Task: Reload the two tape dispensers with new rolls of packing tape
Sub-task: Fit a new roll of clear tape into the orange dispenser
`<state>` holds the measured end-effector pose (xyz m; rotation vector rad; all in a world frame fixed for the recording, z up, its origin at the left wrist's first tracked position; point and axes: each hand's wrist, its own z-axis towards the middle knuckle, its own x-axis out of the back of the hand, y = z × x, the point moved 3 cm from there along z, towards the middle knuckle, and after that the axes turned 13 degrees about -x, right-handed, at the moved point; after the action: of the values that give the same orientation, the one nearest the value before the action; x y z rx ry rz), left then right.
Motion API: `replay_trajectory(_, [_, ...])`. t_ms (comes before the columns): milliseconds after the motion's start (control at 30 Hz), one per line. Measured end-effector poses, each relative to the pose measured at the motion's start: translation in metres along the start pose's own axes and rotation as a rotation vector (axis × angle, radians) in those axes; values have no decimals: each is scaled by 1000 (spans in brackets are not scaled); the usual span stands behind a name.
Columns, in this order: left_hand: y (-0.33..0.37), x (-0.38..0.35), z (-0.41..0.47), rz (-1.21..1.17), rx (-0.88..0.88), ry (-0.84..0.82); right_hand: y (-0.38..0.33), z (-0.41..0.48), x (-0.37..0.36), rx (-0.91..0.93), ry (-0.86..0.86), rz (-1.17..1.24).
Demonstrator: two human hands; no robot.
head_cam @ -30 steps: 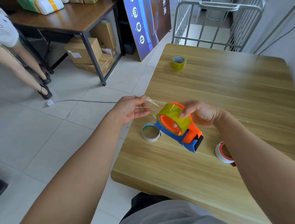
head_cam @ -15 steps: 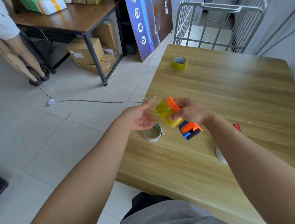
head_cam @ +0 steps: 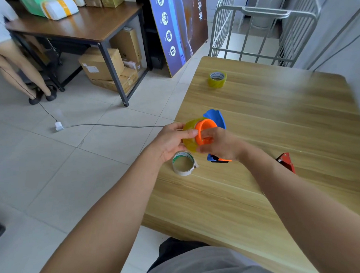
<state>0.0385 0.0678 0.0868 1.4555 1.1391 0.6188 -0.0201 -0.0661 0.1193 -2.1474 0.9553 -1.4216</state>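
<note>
**Reloading of the first dispenser, head view.** The left hand [head_cam: 171,142] wraps its fingers [head_cam: 188,133] round the yellow tape roll [head_cam: 189,146], thumb across the rim, so that the roll can be steadied or turned on the orange hub [head_cam: 203,123]. The right hand [head_cam: 219,147] grips the blue-and-orange dispenser [head_cam: 215,118], fingers [head_cam: 208,132] curled about its body and one lying across the hub's mouth. This grip keeps the tool raised off the counter [head_cam: 277,115] with the hub turned toward the viewer, so the seating stays in sight. The roll sits around the hub and appears seated or nearly so. Whether the tape's free end is threaded cannot be told. Just beside the hands an empty core [head_cam: 182,171] lies flat on the counter, presumably set aside as spent. A spare roll [head_cam: 217,79] stands near the far left edge, well apart. The red dispenser [head_cam: 286,161] lies partly hidden behind the right forearm. Both are judged to await the second reload.
</note>
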Motion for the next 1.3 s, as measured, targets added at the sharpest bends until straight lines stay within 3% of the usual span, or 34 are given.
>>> replay_trajectory(67, [2,3,1,10,-34,1,-4,-1,5,15,-39,-8])
replay_trajectory(133, [4,6,2,28,-59,-3,-2,1,16,-5,-15,158])
replay_trajectory(200, [7,9,2,60,-81,-14,8,7,34,-51,211,410])
replay_trajectory(267, [8,12,1,87,-95,-52,21,12,53,-106,499,488])
replay_trajectory(300, [9,13,0,86,-101,-78,26,14,57,-147,544,512])
replay_trajectory(433, [10,10,-3,3,-107,-204,41,27,51,-312,147,746])
replay_trajectory(567, [11,8,-6,-62,-92,-302,49,27,45,-308,-183,850])
replay_trajectory(667, [12,8,-6,-58,-97,-301,49,27,42,-294,-161,696])
replay_trajectory(733, [12,9,-7,-73,-95,-266,50,29,45,-299,-90,737])
replay_trajectory(833, [12,10,-8,-76,-108,-243,51,31,48,-349,-120,861])
replay_trajectory(900, [14,7,-10,-59,-128,-271,56,32,47,-499,-94,889])
replay_trajectory(967, [16,4,-11,-50,-154,-294,64,28,41,-724,-72,765])
replay_trajectory(1033, [19,2,-11,-7,-204,-281,71,19,31,-866,-147,677])
replay_trajectory(1133, [23,1,-9,104,-284,-227,71,13,15,-894,-311,843])
replay_trajectory(1300, [22,-9,-10,293,-354,-233,48,23,9,-686,-429,1315])
